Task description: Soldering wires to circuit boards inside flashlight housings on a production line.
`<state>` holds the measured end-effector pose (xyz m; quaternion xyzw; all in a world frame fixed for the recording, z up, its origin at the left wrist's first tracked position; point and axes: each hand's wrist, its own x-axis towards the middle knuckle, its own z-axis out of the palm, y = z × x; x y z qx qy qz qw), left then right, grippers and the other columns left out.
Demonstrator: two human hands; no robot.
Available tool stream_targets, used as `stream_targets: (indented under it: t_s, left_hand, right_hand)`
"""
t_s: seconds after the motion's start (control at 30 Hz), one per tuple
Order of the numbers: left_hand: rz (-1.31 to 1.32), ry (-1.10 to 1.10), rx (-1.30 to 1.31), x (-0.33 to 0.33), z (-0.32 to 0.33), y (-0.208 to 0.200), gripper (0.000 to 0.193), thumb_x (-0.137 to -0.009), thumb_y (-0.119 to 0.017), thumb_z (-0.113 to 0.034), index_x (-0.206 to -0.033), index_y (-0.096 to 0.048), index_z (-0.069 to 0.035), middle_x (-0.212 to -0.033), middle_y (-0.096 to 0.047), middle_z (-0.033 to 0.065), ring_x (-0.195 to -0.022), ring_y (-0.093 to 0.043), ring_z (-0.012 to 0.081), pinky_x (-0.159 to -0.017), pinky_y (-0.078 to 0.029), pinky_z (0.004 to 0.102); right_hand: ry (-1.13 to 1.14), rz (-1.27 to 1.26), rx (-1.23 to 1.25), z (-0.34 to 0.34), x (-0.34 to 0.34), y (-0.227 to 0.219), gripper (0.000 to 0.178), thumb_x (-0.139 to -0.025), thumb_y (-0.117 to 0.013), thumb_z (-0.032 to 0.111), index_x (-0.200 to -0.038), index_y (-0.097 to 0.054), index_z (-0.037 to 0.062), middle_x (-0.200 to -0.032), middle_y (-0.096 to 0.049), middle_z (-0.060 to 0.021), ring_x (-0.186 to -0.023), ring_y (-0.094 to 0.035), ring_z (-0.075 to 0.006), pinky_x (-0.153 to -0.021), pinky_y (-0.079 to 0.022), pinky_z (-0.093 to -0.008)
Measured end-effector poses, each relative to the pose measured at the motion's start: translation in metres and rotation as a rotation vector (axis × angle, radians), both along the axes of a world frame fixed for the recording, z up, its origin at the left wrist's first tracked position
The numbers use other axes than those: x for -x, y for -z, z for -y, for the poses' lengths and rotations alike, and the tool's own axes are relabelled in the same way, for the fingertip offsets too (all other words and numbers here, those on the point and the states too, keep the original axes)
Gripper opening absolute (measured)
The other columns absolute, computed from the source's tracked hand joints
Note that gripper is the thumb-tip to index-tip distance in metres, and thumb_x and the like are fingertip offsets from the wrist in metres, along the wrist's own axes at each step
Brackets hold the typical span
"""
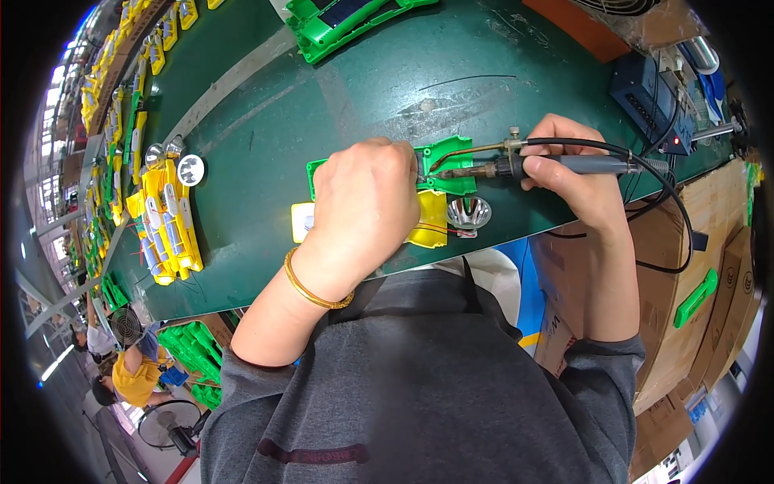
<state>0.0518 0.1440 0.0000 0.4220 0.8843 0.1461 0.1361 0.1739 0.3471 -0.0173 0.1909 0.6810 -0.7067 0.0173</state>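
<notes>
Grey shirt fabric (419, 379) was seen beside the worktop (250, 169), where a green plastic housing (461, 186) was partly covered by the left hand (364, 194), its curled fingers' hold indiscernible, while a soldering iron (509, 168) was pinched by the right hand's (587, 184) fingers.

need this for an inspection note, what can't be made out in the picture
Head view:
- Left hand: its fingertips are hidden beneath its own back.
- Green casing: its middle is covered by the left hand.
- Soldering iron: its tip is too small to tell whether it touches anything.
- Green housing with dark panel: cut off by the upper edge.
- Person in yellow: too small to tell what they handle.
</notes>
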Motion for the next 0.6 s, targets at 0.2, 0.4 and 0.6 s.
stream_targets:
  t_s: [0.2,0.4,0.6]
  left_hand:
    - [0.014,-0.001,-0.038,0.0004,0.0006,0.0016,0.007,-0.071,-0.057,-0.003,-0.069,-0.063,0.0,-0.071,-0.06,0.019,-0.065,-0.061,0.0389,-0.059,-0.048,0.0466]
    - [0.009,-0.004,-0.056,-0.0002,0.0002,0.0032,0.008,-0.073,-0.057,-0.004,-0.069,-0.062,0.001,-0.07,-0.06,0.0189,-0.064,-0.06,0.0389,-0.058,-0.047,0.0467]
    - [-0.018,-0.004,-0.029,-0.0006,0.0002,0.0042,0.005,-0.072,-0.059,-0.004,-0.071,-0.062,-0.001,-0.069,-0.061,0.0159,-0.065,-0.061,0.0356,-0.058,-0.048,0.0434]
  right_hand:
    - [0.049,-0.021,0.016,-0.0006,-0.0033,-0.0006,0.022,-0.076,-0.066,0.021,-0.082,-0.055,0.0029,-0.07,-0.058,-0.0033,-0.062,-0.058,-0.0092,-0.058,-0.045,-0.021]
    - [0.01,0.001,0.015,0.0008,-0.0003,0.0033,0.022,-0.076,-0.067,0.019,-0.082,-0.055,0.0026,-0.072,-0.058,-0.0035,-0.063,-0.059,-0.0098,-0.058,-0.046,-0.021]
    - [0.002,0.017,0.015,0.0009,-0.0005,0.0025,0.019,-0.076,-0.068,0.015,-0.082,-0.055,0.0024,-0.073,-0.059,-0.0039,-0.064,-0.059,-0.0098,-0.059,-0.046,-0.0209]
